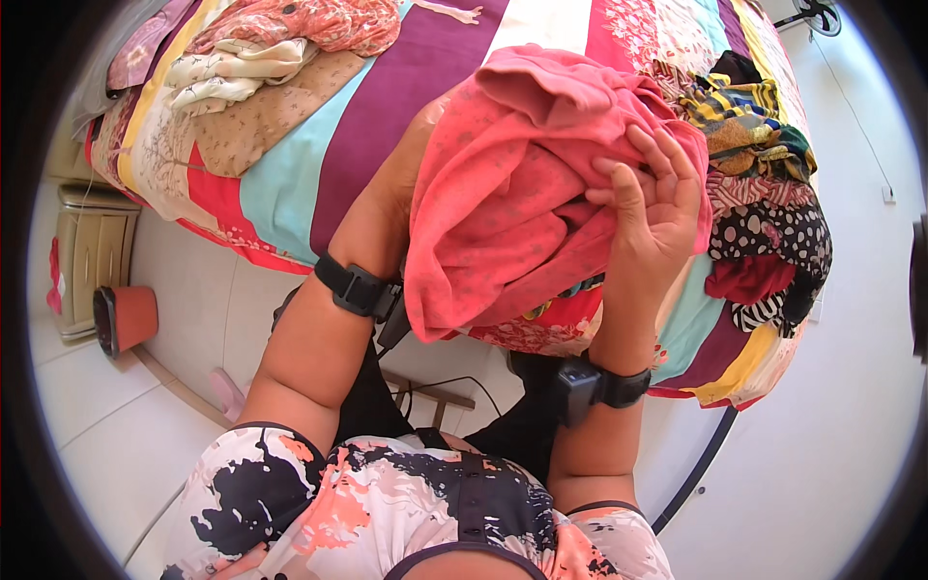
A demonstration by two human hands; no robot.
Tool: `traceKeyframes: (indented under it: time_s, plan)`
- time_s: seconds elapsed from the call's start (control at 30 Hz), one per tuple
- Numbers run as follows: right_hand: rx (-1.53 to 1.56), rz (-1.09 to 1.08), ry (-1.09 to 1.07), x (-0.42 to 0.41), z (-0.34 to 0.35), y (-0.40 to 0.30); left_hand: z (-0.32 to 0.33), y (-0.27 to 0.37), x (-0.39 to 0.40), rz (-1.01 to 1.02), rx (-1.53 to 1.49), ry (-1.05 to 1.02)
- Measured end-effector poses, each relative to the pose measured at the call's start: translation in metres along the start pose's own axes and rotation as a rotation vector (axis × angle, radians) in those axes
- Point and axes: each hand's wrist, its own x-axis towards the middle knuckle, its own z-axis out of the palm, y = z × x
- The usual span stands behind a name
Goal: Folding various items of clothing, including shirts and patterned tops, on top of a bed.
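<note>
A pink-red fleece garment [507,217] with small darker marks hangs bunched in front of me, above the edge of a bed. My left hand [429,119] holds its left side; the fingers are hidden behind the cloth. At the right side of the garment, my right hand [656,203] rests among the folds with palm and thumb in view. Its fingers are apart and partly curled, with the cloth behind them. A bunched collar or cuff-like edge [515,90] shows at the garment's top.
The bed [391,123] has a striped, floral cover. Folded clothes [268,80] lie at its far left, and a row of patterned garments [768,225] along the right. A red bin [130,322] stands on the floor by a cabinet [98,254]. A pink slipper [227,394] lies nearby.
</note>
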Motion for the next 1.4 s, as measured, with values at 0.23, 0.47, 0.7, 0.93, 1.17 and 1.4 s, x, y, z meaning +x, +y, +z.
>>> traceKeyframes:
  time_s: [0.23,0.47,0.7,0.93,1.17,1.4]
  plan:
    - [-0.861,-0.112,-0.044,0.005,-0.023,0.016,-0.001,0.001,0.004,-0.074,-0.445,0.118]
    - [-0.270,-0.166,0.099,0.009,-0.034,-0.008,-0.017,0.005,0.000,-0.037,-0.515,0.189]
    - [0.115,-0.349,0.564,0.008,-0.057,-0.059,-0.054,0.013,0.000,0.225,-0.411,0.077]
    - [-0.356,-0.542,0.292,0.025,-0.042,-0.022,-0.050,0.014,0.003,0.265,-0.528,0.150]
    - [-0.522,0.128,0.016,0.017,-0.046,0.010,-0.025,0.012,0.006,0.308,0.033,0.189]
    - [-0.969,-0.207,-0.167,0.011,-0.035,0.023,-0.013,-0.012,0.002,0.353,1.234,0.004]
